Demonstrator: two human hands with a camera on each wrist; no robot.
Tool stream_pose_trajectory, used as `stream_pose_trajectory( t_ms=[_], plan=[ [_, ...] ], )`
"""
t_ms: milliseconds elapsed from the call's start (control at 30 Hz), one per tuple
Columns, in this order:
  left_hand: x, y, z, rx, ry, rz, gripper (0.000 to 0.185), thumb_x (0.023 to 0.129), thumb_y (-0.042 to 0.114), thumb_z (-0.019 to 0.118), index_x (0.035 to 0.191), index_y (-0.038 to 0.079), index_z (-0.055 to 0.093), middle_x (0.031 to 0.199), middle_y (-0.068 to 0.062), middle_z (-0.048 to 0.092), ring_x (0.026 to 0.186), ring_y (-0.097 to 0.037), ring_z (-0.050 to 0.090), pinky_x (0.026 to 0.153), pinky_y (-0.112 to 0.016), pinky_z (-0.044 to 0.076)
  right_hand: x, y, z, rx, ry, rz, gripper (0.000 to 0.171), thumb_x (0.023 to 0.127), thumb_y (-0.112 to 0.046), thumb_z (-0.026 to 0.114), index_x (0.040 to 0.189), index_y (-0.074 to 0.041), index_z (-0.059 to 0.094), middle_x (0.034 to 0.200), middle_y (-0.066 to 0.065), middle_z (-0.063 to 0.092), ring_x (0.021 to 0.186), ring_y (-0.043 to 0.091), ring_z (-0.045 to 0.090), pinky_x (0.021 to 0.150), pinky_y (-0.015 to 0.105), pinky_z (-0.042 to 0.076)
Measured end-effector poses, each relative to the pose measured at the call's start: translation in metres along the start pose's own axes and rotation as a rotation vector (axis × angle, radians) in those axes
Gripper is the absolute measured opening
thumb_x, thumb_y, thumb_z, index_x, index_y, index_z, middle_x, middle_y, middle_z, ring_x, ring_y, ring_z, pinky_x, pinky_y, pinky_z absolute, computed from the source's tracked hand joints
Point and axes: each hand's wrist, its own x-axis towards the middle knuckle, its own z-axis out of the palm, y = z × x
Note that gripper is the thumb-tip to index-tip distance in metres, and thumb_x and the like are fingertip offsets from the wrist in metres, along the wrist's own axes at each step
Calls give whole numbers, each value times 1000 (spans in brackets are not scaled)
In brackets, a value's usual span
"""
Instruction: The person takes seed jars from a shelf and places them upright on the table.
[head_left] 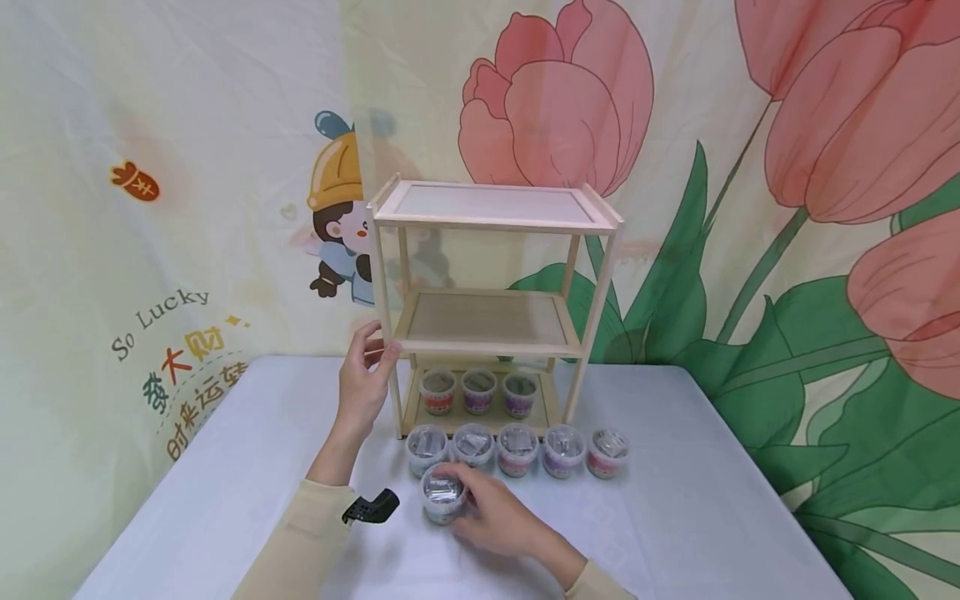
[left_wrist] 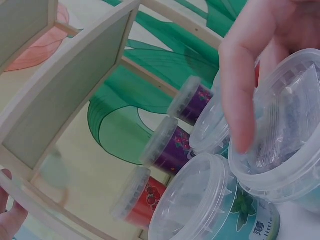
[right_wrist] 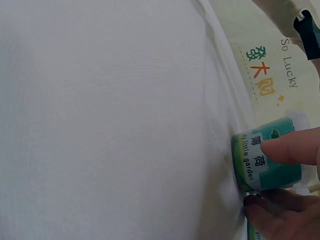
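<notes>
Tub (head_left: 443,493) (label hidden) gripped by right hand (head_left: 491,512); left hand (head_left: 365,379) pinches shelf post (head_left: 386,333).

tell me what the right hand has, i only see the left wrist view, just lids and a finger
Observer: On the head view the right hand grips one lidded cup, set in front of a row of five cups.
Operator: label colour?
Observer: Green, per the right wrist view.
Operator: where's the left hand
Observer: The left hand holds the front left post of the wooden shelf.
Operator: upper shelves loaded?
Observer: No, only three cups on the bottom shelf.
</notes>
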Motion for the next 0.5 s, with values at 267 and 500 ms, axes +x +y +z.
stream_pose_trajectory(
  t_ms=[267, 500],
  plan=[
    [1, 3, 3, 0, -7, -1, 52, 108, 35, 65, 155, 21, 49, 133, -19, 57, 125, -34, 56, 101, -51, 47, -10, -9, -35, 72, -75, 58, 60, 100, -9, 72, 155, -16, 50, 150, 7, 58, 128, 28, 64, 107, 44, 54],
    [1, 0, 1, 0, -1, -13, 52, 107, 38, 65, 154, 22, 49, 133, -18, 57, 124, -33, 55, 101, -51, 47, -1, -17, -73, 49, -44, -8, 52, 99, -2, 72, 148, -3, 54, 136, 24, 65, 117, 44, 68, 100, 47, 57]
  ],
)
